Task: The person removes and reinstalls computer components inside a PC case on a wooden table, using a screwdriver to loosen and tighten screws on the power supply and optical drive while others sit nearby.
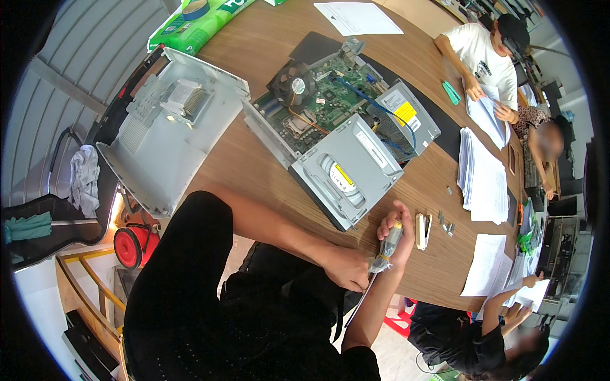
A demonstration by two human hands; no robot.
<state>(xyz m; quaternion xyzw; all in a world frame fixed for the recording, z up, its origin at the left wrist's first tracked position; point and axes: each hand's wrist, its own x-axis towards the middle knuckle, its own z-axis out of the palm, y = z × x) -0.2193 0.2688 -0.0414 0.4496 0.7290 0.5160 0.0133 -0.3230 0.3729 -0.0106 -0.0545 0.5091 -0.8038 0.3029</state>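
In my right hand (397, 238) lies a screwdriver (395, 236), its handle wrapped in clear plastic and its long metal shaft pointing down toward my lap. My left hand (348, 270) is closed, its fingertips at the shaft just below the wrapped handle; the exact grip is partly hidden. Just beyond my hands, an opened desktop computer (264, 130) rests on the table. A green circuit board (337, 89), a black cooling fan (297, 87) and loose blue and orange cables show inside it. A grey optical drive (375, 149) sits at its near side.
The computer's detached metal cover (162, 152) lies at the table's left edge. Close to my right hand are a cream folding tool (420, 230) and small metal pieces (447, 223). Paper stacks (486, 171) lie on the right, where several people handle papers. A green bag (203, 28) is at the back left.
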